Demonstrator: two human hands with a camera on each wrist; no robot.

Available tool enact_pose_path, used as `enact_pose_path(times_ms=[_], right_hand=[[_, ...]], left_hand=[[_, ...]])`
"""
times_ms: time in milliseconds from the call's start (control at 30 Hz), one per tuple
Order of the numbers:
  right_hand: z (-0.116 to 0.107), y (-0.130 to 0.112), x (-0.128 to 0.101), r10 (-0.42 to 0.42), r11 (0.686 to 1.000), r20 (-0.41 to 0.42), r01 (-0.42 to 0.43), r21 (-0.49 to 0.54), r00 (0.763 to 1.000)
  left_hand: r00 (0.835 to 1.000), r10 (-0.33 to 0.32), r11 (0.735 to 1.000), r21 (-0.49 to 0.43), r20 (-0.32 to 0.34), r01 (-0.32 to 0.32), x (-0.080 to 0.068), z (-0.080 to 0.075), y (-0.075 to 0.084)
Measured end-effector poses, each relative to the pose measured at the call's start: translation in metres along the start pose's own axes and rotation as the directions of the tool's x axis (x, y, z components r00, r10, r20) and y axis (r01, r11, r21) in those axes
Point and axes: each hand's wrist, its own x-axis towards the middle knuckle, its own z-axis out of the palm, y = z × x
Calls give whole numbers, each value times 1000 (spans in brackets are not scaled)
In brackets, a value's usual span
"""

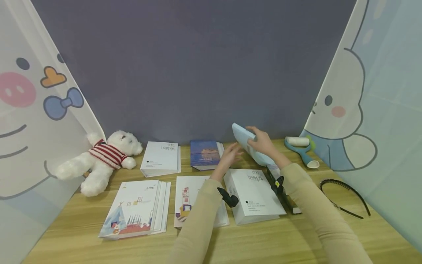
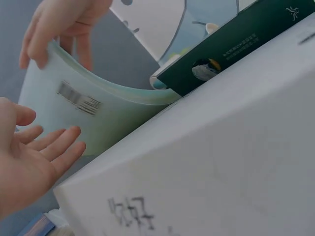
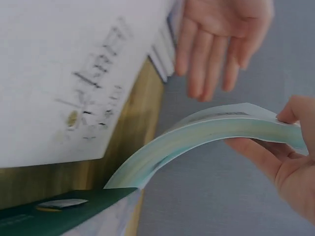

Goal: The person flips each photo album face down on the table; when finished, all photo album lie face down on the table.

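Right hand (image 1: 263, 143) lifting a pale blue booklet (image 1: 248, 145) by its far edge, at about 1 o'clock from the centre of the worktop (image 1: 257, 242). The grip is clenched on that edge, thumb on one face and fingers on the other; the near end apparently stays low beside a dark green box (image 2: 231, 46), so the booklet bows in an arc, seen edge-on in the right wrist view (image 3: 206, 132). Left hand (image 1: 230, 156) spread and released, holding nothing, its palm turned towards the booklet's barcoded face (image 2: 78, 98) but apart from it, seemingly placed to receive or steady it. White box (image 1: 254, 192) lies just beneath both hands. At 9 o'clock, a plush bear (image 1: 102, 159); at 3 o'clock, a black headband (image 1: 346, 198).
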Motion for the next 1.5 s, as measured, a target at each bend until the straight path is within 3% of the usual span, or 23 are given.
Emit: enact_pose_path(times_ms=[300, 433, 600, 800, 900, 1033, 1133, 1267, 1500], right_hand=[[-12, -10, -1, 57, 992, -94, -46, 120, 994], [-13, -14, 0, 94, 979, -129, -68, 193, 987], [-13, -16, 1, 137, 956, -174, -84, 282, 975], [-23, -11, 1, 176, 942, -267, -83, 324, 947], [-29, -9, 0, 234, 908, -284, -105, 405, 930], [-33, -1, -4, 330, 836, -259, -154, 526, 908], [-33, 9, -10, 379, 802, -227, -196, 564, 897], [-35, 24, -18, 395, 812, -189, -246, 529, 899], [-54, 49, -29, 333, 893, -131, -268, 361, 934]], left_hand=[[995, -90, 994, 63, 44, 87, 6, 7, -6], [993, -85, 993, 90, 80, 78, 5, 7, -3], [990, -80, 996, 60, 119, 73, 4, 5, -1], [990, -73, 997, 16, 119, 71, 5, 5, 4], [992, -58, 994, 94, 115, 47, 5, 4, 5], [991, -42, 971, 239, 130, 10, 1, -2, 2], [988, -30, 963, 271, 149, -12, -2, -7, -4], [991, -50, 961, 277, 126, 13, -3, -9, -10], [994, -78, 937, 346, 76, 47, -1, -11, -16]])
